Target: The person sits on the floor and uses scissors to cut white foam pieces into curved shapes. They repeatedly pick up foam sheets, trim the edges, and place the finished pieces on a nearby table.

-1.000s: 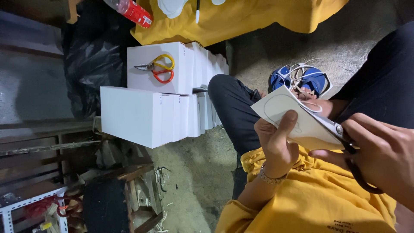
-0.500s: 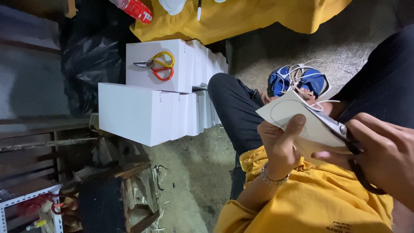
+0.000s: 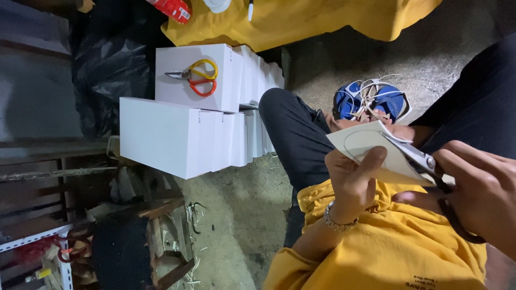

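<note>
1. Step in hand looks like cutting along the curved pencil line on the pale card sheet [image 3: 371, 150], centre-right of frame.
2. Your left hand [image 3: 352, 180] pinches the card: thumb on top, fingers curled under, closed firm on its lower edge.
3. Your right hand [image 3: 478, 188], far right, is wrapped through the dark handles of the scissors [image 3: 416, 156]. Blades lie nearly closed, biting the card's right edge.
4. Next move, I'd judge: reopen blades, rotate card with the left hand to track the curve.
5. Spare orange-and-yellow scissors [image 3: 196, 77] lie on the white boxes [image 3: 161, 134], upper left.
</note>
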